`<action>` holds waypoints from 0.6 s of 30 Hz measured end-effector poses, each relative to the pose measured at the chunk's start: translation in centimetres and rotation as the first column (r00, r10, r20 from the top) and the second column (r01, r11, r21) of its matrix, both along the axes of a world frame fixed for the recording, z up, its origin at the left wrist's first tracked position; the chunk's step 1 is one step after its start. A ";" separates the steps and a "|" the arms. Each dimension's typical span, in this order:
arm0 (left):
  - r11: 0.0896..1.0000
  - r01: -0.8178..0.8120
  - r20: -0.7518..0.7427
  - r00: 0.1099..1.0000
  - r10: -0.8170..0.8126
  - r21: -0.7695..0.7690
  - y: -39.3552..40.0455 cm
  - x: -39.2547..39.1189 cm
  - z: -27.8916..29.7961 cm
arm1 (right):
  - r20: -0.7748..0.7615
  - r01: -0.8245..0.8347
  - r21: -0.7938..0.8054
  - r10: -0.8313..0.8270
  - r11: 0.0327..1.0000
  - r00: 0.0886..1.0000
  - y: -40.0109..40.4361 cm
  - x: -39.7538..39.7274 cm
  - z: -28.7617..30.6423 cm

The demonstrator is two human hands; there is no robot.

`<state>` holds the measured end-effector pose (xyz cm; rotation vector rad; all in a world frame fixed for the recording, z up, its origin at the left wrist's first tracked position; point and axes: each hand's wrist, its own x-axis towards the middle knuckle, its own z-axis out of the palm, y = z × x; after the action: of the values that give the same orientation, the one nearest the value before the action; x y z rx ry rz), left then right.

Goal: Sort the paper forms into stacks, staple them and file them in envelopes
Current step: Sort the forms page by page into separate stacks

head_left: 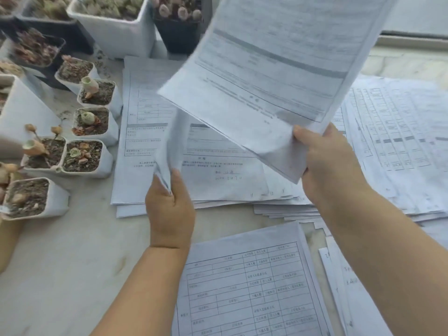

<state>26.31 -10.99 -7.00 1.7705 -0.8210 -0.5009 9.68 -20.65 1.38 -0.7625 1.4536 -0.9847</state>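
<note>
Currently pinching a lifted form at its near corner with right-hand fingers, long axis running up and away; left-hand fingers gripping a folded sheet just above the stack lying flat on the worktop beyond them, closer to the left hand.

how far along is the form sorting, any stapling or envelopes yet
Early. Done: forms lie in several stacks, one centre, one right, one near. In hand: the right hand lifts a sheet while the left hand pinches another paper. Left: stapling and filing; no stapler or envelopes are in view.
</note>
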 end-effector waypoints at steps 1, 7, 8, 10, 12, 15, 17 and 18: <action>0.994 -0.109 -0.119 0.987 0.105 -0.024 0.1 0.0 0.3 | -0.163 -0.013 -0.059 0.003 0.998 0.987 0.6 -1.0 0.1; 0.961 -0.248 -0.200 0.955 0.220 -0.126 0.6 0.7 2.1 | -0.445 -0.219 0.018 0.204 0.975 0.872 1.9 -3.0 1.0; 0.965 -0.222 -0.168 0.966 0.198 -0.140 0.7 0.9 2.5 | -0.384 -0.267 0.084 0.278 0.960 0.881 1.6 -2.3 0.9; 0.975 -0.161 -0.094 0.985 0.148 -0.154 0.7 1.4 3.2 | -0.250 -0.363 0.193 0.404 0.911 0.880 0.7 -0.2 0.1; 0.986 -0.086 -0.026 0.996 0.083 -0.142 0.5 1.8 3.5 | -0.176 -0.459 0.272 0.512 0.846 0.840 -0.2 2.2 -1.0; 0.994 0.060 0.032 0.998 -0.057 -0.090 0.4 2.3 3.3 | -0.147 -0.532 0.351 0.606 0.771 0.782 -1.5 4.4 -2.0; 0.989 0.127 0.052 0.991 -0.123 -0.078 0.4 2.6 3.1 | -0.179 -0.522 0.364 0.608 0.771 0.773 -2.3 4.2 -2.0; 0.987 0.140 0.056 0.989 -0.136 -0.075 0.4 2.7 3.0 | -0.184 -0.515 0.363 0.602 0.776 0.777 -2.5 3.8 -1.8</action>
<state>29.01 -10.60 -3.97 1.6667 -0.9917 -0.5088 13.52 -23.15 -0.42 -1.0718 1.4415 -0.1825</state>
